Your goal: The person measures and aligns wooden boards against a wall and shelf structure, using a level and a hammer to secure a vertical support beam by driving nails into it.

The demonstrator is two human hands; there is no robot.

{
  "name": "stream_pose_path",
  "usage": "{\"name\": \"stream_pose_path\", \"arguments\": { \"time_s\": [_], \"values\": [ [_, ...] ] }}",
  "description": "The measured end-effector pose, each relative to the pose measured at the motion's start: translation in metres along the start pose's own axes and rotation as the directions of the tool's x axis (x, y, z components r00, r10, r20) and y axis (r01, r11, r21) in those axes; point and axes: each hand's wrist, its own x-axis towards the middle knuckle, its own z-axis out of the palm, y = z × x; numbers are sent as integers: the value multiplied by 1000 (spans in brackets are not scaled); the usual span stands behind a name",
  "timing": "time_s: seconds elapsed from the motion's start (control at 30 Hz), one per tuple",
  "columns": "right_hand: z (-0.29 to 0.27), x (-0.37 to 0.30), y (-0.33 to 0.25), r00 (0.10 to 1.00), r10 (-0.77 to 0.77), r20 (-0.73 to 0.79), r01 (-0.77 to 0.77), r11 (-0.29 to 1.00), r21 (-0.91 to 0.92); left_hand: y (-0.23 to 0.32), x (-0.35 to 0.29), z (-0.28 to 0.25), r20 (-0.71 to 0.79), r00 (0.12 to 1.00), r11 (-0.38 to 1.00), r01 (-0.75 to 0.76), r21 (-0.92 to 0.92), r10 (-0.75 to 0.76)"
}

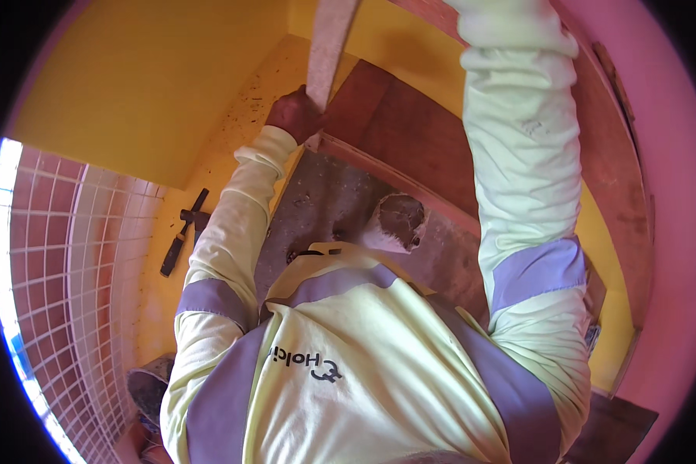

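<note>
My left hand (294, 114) is closed around the lower end of a pale, narrow wooden strip (332, 46), which rises out of the top edge of the head view. Just beside that hand, a reddish-brown wooden panel (410, 127) with a lighter edge stretches away to the right. My right arm (522, 139) reaches up and forward past the top edge, so the right hand and whatever it may hold are out of sight.
A dark-handled tool resembling a hammer (176, 251) lies on the yellow ledge (158, 298) at left, beside a white window grille (62, 255). Below the panel, a whitish round container (390, 240) stands on grey floor (301, 201). A pink wall (673, 193) borders the right.
</note>
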Motion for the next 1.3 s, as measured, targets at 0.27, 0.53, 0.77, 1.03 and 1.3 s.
{"name": "stream_pose_path", "arguments": {
  "time_s": [0.27,0.53,0.77,1.03,1.3],
  "values": [
    [12,-4,14,991,-77,-107,71,996,-63,10,-1,-8,55,997,998,54,26,-55],
    [11,-1,14,994,-78,-75,78,997,-5,14,0,-19,132,988,997,75,-5,-74],
    [8,0,10,996,-78,-50,77,997,-29,15,-3,-20,167,982,994,99,-44,-90],
    [3,-2,8,998,-56,-25,57,998,27,8,-6,-7,82,990,993,118,0,-117],
    [20,2,15,993,-80,-87,82,996,18,-20,-23,-3,235,959,987,145,73,-158]
  ]
}}
